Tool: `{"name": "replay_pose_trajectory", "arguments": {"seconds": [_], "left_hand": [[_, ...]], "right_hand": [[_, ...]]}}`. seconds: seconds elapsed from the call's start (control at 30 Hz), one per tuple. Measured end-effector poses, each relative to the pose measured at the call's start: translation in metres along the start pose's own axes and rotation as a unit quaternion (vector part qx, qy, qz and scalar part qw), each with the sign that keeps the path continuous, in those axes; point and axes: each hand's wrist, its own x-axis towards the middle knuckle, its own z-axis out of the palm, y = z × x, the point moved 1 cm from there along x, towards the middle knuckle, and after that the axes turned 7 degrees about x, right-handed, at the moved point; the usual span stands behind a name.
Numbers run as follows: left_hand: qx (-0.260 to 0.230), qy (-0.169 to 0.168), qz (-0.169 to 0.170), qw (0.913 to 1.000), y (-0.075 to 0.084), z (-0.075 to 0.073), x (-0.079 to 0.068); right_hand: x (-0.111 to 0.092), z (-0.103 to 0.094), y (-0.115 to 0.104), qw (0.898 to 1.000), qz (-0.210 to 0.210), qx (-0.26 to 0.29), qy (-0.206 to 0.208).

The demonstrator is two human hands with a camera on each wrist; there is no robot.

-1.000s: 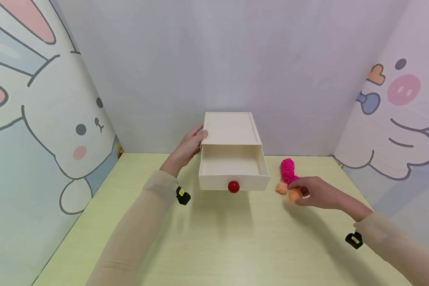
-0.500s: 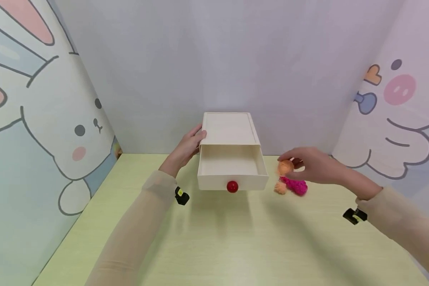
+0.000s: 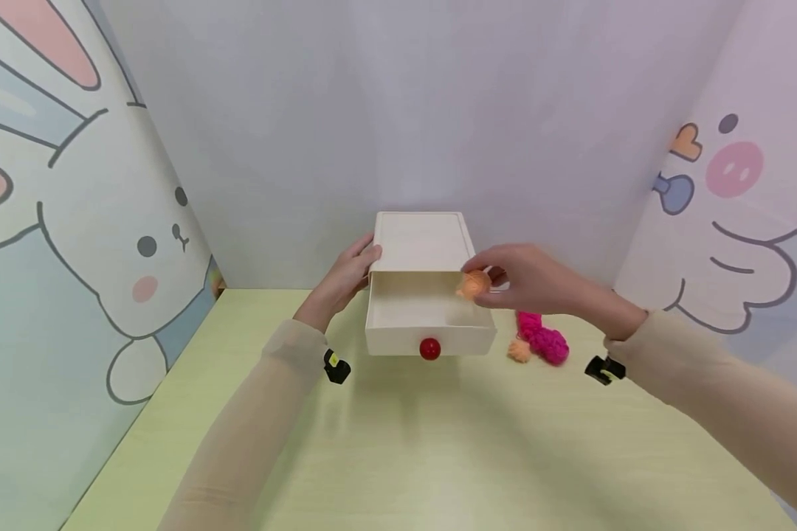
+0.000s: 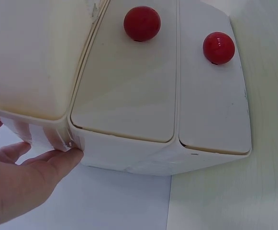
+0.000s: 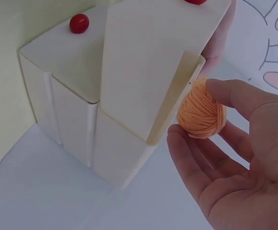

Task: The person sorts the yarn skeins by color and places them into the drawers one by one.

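A white drawer cabinet (image 3: 420,240) stands against the back wall. Its top drawer (image 3: 398,341) is pulled out by its red knob (image 3: 429,349) side, and the visible part of its inside is bare. My left hand (image 3: 343,284) lies along the cabinet's left side, thumb at the top edge; in the left wrist view its fingers (image 4: 57,163) press that side. With thumb and fingers my right hand (image 3: 528,279) pinches a small orange yarn ball (image 5: 202,110) over the drawer's right edge. Below that hand, on the table, lie a magenta yarn bundle (image 3: 546,344) and another orange yarn ball (image 3: 519,351).
Two lower drawers with red knobs, such as the middle knob (image 4: 142,23) and the bottom knob (image 4: 218,48), are pushed in. A pale green table (image 3: 432,457) extends toward me. Cartoon-printed walls (image 3: 106,243) flank both sides.
My right hand has picked up one orange yarn ball and carried it left to the drawer. The magenta yarn bundle has shifted toward me. My left hand stays on the cabinet.
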Motion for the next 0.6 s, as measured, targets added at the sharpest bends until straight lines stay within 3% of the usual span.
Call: {"name": "replay_pose_trajectory", "arguments": {"seconds": [0.6], "left_hand": [[-0.003,0.002,-0.004,1.0000,-0.003,-0.001,0.002]], "right_hand": [[0.067,0.047,-0.024,0.997,-0.051,0.021,-0.050]]}}
